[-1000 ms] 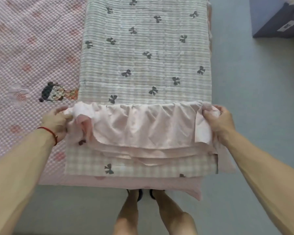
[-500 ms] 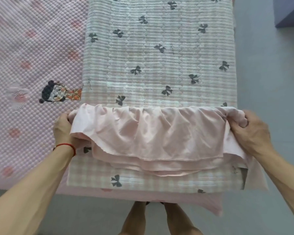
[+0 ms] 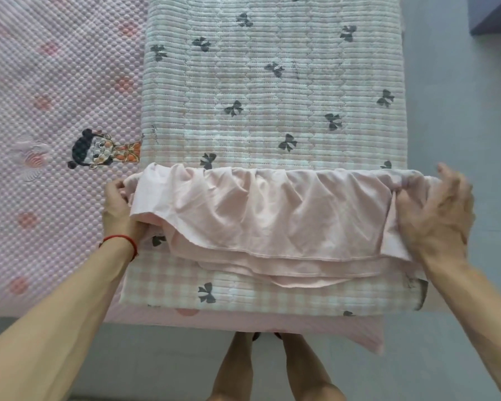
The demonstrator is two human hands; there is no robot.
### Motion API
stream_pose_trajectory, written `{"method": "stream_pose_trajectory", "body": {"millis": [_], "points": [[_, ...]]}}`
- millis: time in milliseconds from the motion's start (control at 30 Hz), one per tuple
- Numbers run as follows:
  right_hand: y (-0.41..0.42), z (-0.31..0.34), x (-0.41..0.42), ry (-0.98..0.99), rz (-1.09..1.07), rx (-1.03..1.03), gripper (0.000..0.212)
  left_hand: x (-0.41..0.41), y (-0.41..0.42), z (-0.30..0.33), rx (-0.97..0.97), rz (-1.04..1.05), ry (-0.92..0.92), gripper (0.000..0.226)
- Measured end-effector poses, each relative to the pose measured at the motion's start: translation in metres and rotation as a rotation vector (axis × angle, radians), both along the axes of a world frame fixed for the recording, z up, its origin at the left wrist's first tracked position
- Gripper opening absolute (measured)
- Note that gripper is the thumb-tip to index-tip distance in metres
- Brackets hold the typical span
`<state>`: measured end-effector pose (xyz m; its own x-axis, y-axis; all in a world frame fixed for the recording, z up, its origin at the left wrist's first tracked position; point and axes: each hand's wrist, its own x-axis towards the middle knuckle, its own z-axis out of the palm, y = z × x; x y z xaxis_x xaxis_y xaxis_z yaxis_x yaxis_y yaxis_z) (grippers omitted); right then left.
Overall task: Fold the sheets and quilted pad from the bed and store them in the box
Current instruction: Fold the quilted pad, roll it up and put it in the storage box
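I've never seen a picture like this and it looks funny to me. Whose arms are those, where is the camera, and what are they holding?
The camera sits on a person's head and looks down, so you see what that person sees: two arms, and bare legs below by the floor. No robot here, just hands.

In front is a bed with a bumpy pink cover that has a cartoon face on it. On top lies a quilted pad printed with little dark bows, folded over along its near edge.

The left hand, with a red string on its wrist, and the right hand each grip one end of the pad's fold, where a ruffled pink skirt hangs down. The blue corner at the top right may be the box, but too little shows to tell.
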<state>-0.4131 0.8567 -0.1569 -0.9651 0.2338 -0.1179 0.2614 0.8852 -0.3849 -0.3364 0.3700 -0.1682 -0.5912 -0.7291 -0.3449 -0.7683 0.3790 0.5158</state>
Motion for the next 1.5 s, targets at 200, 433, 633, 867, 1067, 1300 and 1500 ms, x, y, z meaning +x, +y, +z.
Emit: {"method": "stream_pose_trajectory", "body": {"millis": [200, 433, 633, 867, 1067, 1300, 1500], "points": [[-0.083, -0.002, 0.031, 0.008, 0.637, 0.304, 0.071, -0.012, 0.082, 0.06, -0.575, -0.512, 0.462, 0.035], [-0.046, -0.033, 0.026, -0.278, 0.182, 0.077, 0.069, 0.016, 0.06, -0.038, -0.398, -0.667, -0.24, 0.06], [0.009, -0.032, 0.031, -0.446, 0.163, -0.216, 0.072, 0.009, 0.048, -0.032, -0.254, -0.764, -0.249, 0.065], [-0.048, 0.011, 0.082, 0.012, 0.632, 0.198, 0.072, 0.073, 0.088, 0.019, -0.547, -1.013, 0.023, 0.069], [-0.075, -0.023, 0.111, -0.17, 1.002, 0.309, 0.093, 0.098, 0.098, -0.021, -0.431, -1.072, -0.254, 0.072], [-0.009, -0.014, 0.132, -0.208, 0.974, 0.363, 0.114, 0.142, 0.043, 0.001, -0.416, -1.237, -0.441, 0.11], [0.004, -0.002, 0.139, -0.268, 0.708, 0.34, 0.085, 0.148, 0.035, 0.015, -0.304, -1.048, -0.345, 0.103]]}}
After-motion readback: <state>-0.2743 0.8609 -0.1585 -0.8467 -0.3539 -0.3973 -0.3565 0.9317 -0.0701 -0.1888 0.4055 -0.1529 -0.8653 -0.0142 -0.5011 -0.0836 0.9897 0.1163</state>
